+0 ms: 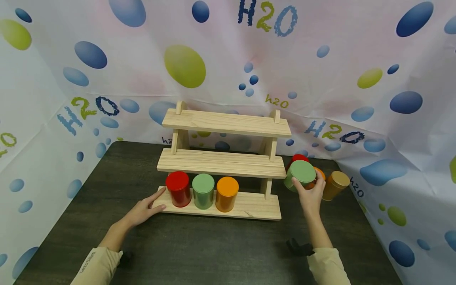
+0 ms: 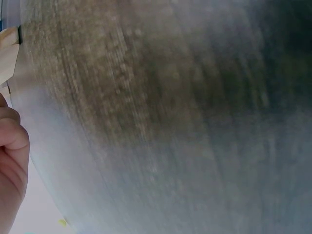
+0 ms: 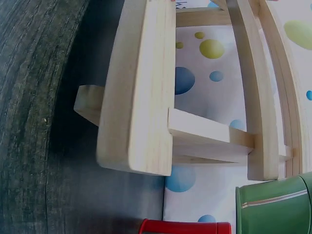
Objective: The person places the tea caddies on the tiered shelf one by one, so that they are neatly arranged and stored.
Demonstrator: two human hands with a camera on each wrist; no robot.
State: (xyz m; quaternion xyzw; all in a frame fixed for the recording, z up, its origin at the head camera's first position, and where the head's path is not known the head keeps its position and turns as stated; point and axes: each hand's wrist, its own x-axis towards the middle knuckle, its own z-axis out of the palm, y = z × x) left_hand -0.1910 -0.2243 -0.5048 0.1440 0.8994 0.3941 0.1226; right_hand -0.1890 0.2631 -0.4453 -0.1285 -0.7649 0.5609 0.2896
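Note:
My right hand [image 1: 311, 196] grips a green lidded canister [image 1: 302, 171] at the right end of the three-tier wooden shelf [image 1: 221, 162]. In the right wrist view, the green canister [image 3: 273, 207] shows at the lower right corner. My left hand [image 1: 141, 211] holds the left end of the bottom tier, thumb in front and a finger behind. On that tier stand a red canister [image 1: 179, 190], a second green canister [image 1: 203, 192] and an orange canister [image 1: 227, 194], upright in a row. In the left wrist view only part of the left hand [image 2: 10, 156] shows.
Beyond the right hand are another red canister [image 1: 298, 158], an orange one [image 1: 319, 173], partly hidden, and a yellow-gold canister [image 1: 335, 185]. The dark table [image 1: 213, 253] lies under everything. A patterned curtain [image 1: 228, 47] hangs behind and at both sides.

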